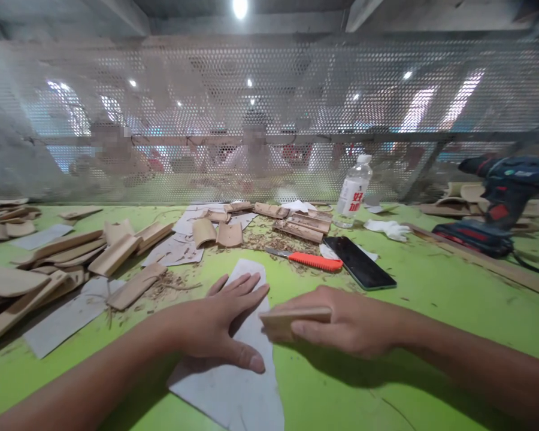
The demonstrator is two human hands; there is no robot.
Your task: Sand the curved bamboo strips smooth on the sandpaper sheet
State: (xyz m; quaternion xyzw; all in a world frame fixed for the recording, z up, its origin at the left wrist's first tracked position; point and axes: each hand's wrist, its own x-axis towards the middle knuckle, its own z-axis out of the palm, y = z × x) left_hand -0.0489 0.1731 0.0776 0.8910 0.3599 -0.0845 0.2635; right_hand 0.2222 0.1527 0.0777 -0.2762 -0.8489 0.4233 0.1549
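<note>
My left hand point(224, 323) lies flat with fingers spread on a whitish sheet point(247, 395), pressing it against the green tabletop. The sheet looks like thick paper; its underside is hidden. In my right hand point(345, 323) is a short, flat piece of bamboo point(281, 323), pinched between thumb and fingers. Its left end is over the sheet's right edge, close to my left thumb; I cannot tell whether it touches the sheet. Beyond my hands lie an orange utility knife point(314, 260), blade out to the left, and a dark phone point(359, 263).
Many curved bamboo pieces point(117, 251) are heaped at the left, among paper sheets point(67, 317). Shavings point(260, 241) and split pieces lie ahead. A water bottle point(354, 191), a crumpled white glove point(388, 229) and a cordless drill point(507, 197) stand right. A perforated metal screen point(278, 120) closes the back.
</note>
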